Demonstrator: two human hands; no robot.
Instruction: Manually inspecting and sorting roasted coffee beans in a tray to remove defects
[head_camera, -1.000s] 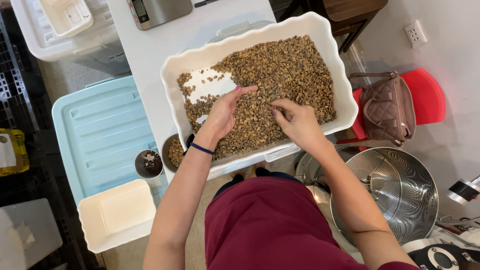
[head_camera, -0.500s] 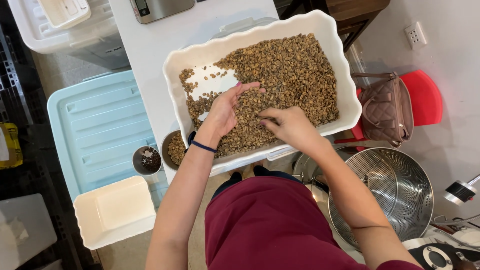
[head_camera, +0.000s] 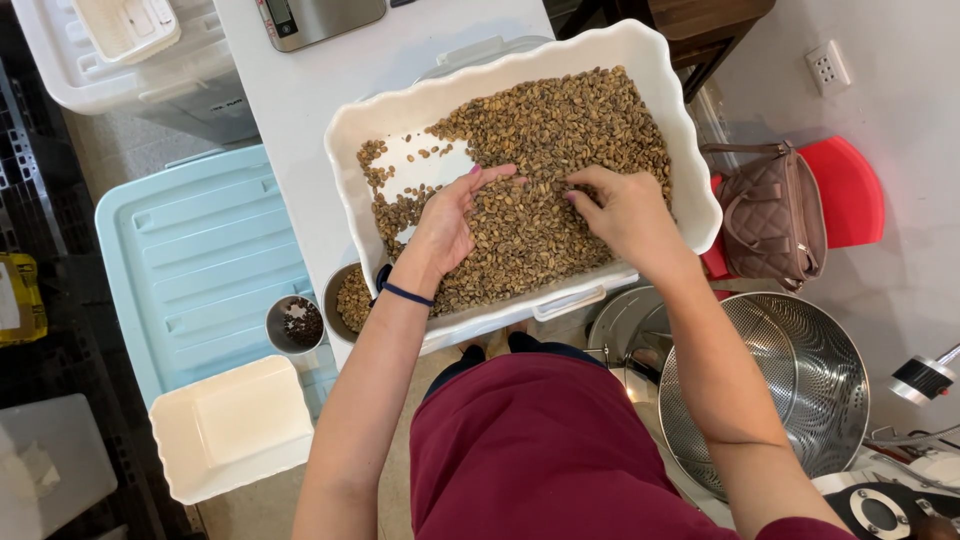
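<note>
Head view: left hand (head_camera: 452, 222) now rests flat, fingers spread, on brown beans (head_camera: 540, 170) beside bare patch near left wall of white tray (head_camera: 665, 80). Right hand (head_camera: 620, 212) has drawn in beside it, fingertips pressed together, pinching beans. Sorting stays mid-tray; small bowl (head_camera: 345, 300) at tray's near-left corner.

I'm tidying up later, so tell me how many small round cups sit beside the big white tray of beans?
2. One cup stands on the light blue lid; another cup is half hidden under the tray, by the left hand. More may be hidden.
</note>
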